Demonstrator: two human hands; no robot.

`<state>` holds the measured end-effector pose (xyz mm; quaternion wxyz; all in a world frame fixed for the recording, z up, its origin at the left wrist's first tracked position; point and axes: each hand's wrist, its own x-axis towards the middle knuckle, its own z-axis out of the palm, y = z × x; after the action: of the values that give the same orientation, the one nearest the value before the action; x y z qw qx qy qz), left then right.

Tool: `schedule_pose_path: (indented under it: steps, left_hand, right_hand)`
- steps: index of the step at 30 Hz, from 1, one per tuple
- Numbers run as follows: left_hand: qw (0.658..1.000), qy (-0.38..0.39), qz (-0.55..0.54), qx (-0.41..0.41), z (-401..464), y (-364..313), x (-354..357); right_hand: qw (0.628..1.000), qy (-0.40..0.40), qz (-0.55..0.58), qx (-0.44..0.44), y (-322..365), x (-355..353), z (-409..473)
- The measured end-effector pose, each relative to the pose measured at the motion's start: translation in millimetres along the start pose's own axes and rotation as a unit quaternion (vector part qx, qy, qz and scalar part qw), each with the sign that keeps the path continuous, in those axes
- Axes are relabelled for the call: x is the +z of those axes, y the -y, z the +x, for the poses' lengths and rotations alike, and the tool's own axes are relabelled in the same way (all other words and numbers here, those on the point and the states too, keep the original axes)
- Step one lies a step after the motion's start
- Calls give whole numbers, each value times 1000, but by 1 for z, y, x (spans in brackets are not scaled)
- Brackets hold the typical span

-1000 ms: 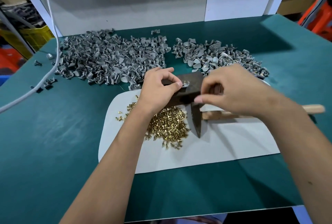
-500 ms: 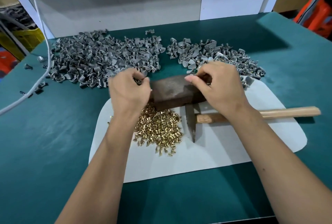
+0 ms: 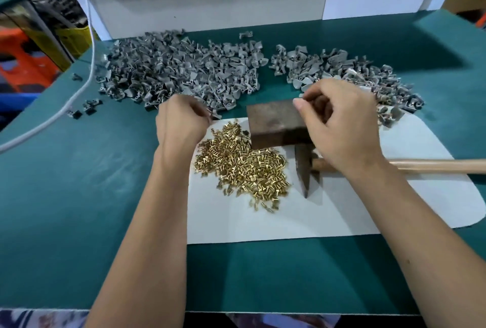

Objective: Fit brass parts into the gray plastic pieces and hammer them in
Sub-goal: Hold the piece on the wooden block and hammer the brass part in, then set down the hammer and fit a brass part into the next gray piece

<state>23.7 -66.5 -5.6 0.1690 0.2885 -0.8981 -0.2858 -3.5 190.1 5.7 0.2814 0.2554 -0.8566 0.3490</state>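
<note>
Brass parts (image 3: 240, 167) are heaped at six o'clock of the rusty brown metal block (image 3: 274, 123). Left hand (image 3: 181, 123), fingers curled at the big gray plastic pile (image 3: 181, 75) (contents hidden). Right hand (image 3: 342, 127) likewise above the block. A fumbled piece could drop unnoticed into either heap.

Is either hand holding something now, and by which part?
It cannot be told: both the left hand and right hand have curled fingers that hide any part.
</note>
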Motion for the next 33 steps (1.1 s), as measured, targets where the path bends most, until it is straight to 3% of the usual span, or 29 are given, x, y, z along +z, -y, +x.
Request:
schedule_pose_path:
  steps: [6, 11, 17, 25, 33]
  left_hand:
    - [990, -36, -134, -39, 11, 13, -9]
    - [923, -94, -342, -153, 21, 24, -18]
    - [840, -125, -488, -200, 22, 26, -28]
    - [754, -104, -606, -232, 23, 25, -30]
    - [747, -71, -615, -243, 15, 16, -27]
  right_hand:
    - [965, 188, 52, -178, 52, 21, -13]
    - [915, 307, -3, -262, 87, 43, -13]
    - [920, 311, -54, -230, 116, 80, -11]
    - [921, 335, -74, -183, 125, 104, -2]
    - [883, 412, -151, -169, 131, 87, 12]
